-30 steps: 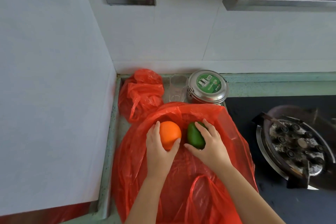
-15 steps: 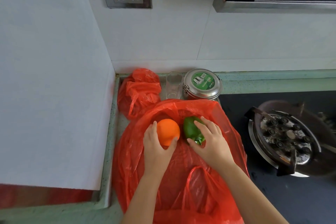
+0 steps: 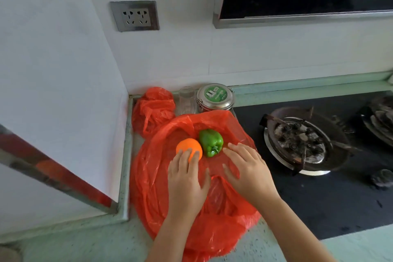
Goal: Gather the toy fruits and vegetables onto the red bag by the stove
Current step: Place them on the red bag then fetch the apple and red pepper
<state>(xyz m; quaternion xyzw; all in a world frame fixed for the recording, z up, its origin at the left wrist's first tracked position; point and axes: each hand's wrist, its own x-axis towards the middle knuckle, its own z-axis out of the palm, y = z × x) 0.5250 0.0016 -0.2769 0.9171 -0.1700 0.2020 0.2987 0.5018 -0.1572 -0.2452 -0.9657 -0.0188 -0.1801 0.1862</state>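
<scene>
Orange (image 3: 187,146), round, sits under flat left grip (image 3: 187,178); right grip (image 3: 247,168) splays empty beside lobed pepper (image 3: 211,141) on crinkled bag (image 3: 153,176).

The red bag (image 3: 153,176) is thin, shiny plastic, all crinkly. It lies spread out flat on the green counter (image 3: 85,238), just left of the black stove (image 3: 319,195). Two toys sit on its far part. The orange (image 3: 187,146) is round and bright, and it is on the left. The green pepper (image 3: 211,140) is bumpy and shiny. It lies on its side with the stem end pointing near, just right of the orange, and they seem to touch.
</scene>
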